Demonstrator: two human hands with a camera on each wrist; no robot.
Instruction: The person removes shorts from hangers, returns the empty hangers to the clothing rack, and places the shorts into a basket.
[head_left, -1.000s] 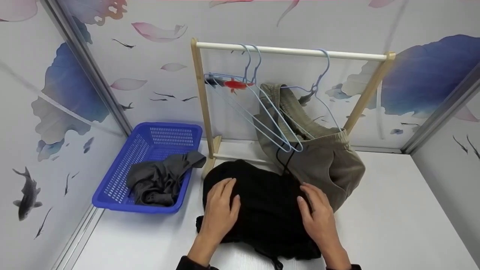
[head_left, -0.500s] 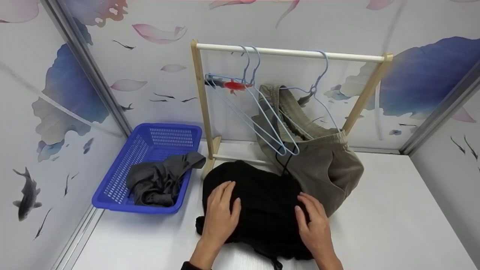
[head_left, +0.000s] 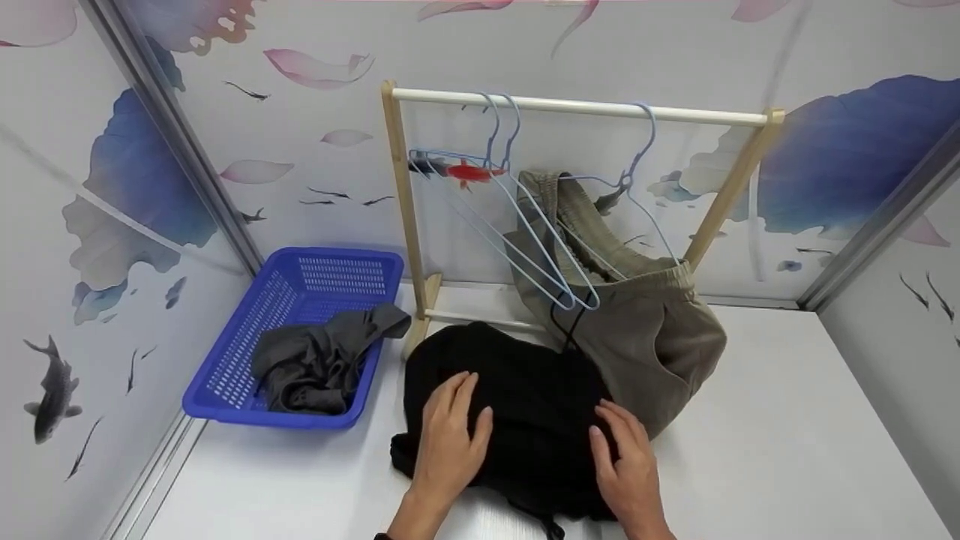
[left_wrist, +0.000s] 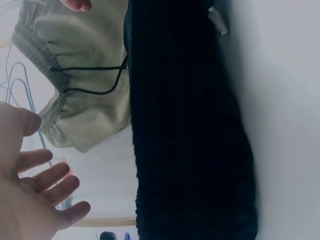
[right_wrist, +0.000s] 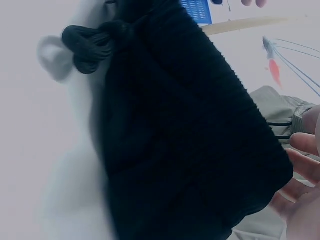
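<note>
Both hands (head_left: 450, 442) rest flat on the black garment (head_left: 525, 397).

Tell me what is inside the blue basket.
A crumpled dark grey garment lies in the blue basket, one end draped over its right rim. Whatever lies beneath that garment is covered.

- The head view looks forward and down from the near side, over the white table (head_left: 787, 450) to the far rack (head_left: 577, 106).
- Both wrist views sit close, sharing the black garment (left_wrist: 190, 125).
</note>
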